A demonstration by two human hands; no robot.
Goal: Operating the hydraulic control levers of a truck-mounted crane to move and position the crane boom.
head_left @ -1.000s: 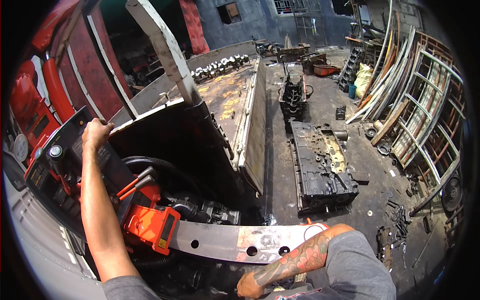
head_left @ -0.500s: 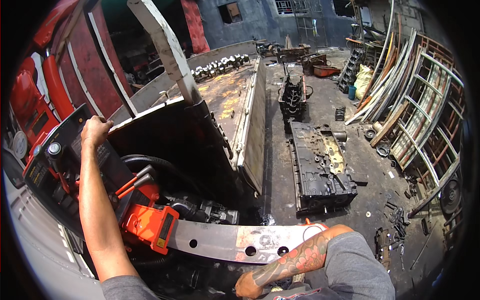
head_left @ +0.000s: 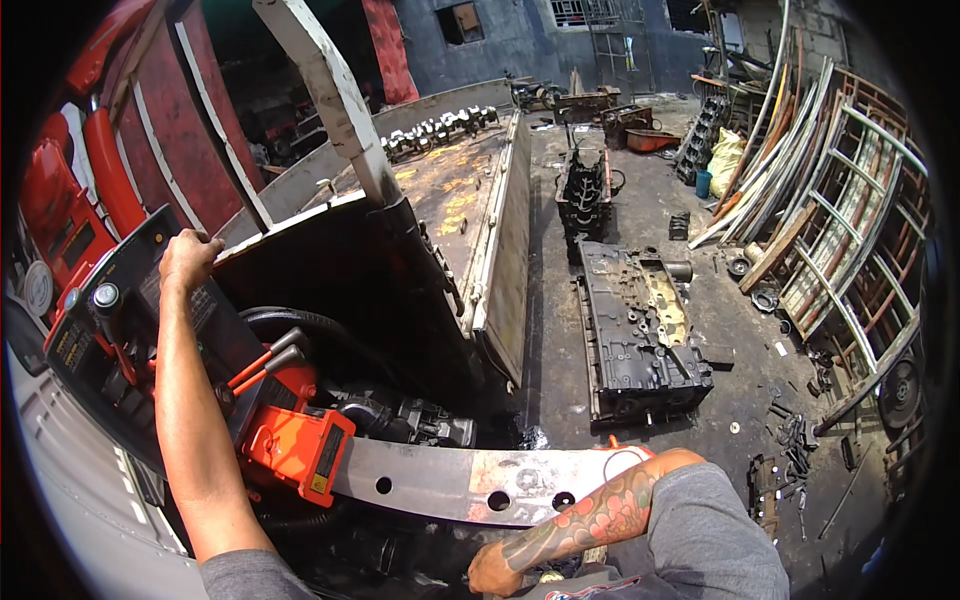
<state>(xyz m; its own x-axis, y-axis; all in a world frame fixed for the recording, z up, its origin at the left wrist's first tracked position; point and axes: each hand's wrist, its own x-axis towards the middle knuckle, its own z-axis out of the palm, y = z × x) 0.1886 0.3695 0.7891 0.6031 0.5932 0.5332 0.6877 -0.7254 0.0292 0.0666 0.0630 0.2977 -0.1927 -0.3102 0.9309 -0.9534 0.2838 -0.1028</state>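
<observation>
On the left, my left hand (head_left: pixel 187 259) is closed over the edge of a black control panel (head_left: pixel 115 340) with knobs. Two red levers with black grips (head_left: pixel 264 365) stand below it. An orange metal housing (head_left: pixel 298 450) sits at the left end of a grey metal beam with holes (head_left: pixel 430 475). My right hand (head_left: pixel 488 567) is low at the bottom centre, just below that beam, its fingers curled and mostly hidden; whatever they hold cannot be made out. My tattooed right forearm crosses the beam's right part.
A truck bed (head_left: pixel 500 250) with metal parts (head_left: pixel 440 130) lies ahead, a white post (head_left: pixel 330 90) at its corner. Two engine blocks (head_left: pixel 640 340) (head_left: pixel 585 200) stand on the floor. Pipes (head_left: pixel 760 170), metal frames (head_left: pixel 850 230) and scattered parts (head_left: pixel 790 450) line the right. Red machinery (head_left: pixel 70 210) rises at far left.
The view and my left hand with the panel have shifted very slightly. Both hands otherwise keep the same position and grip.
</observation>
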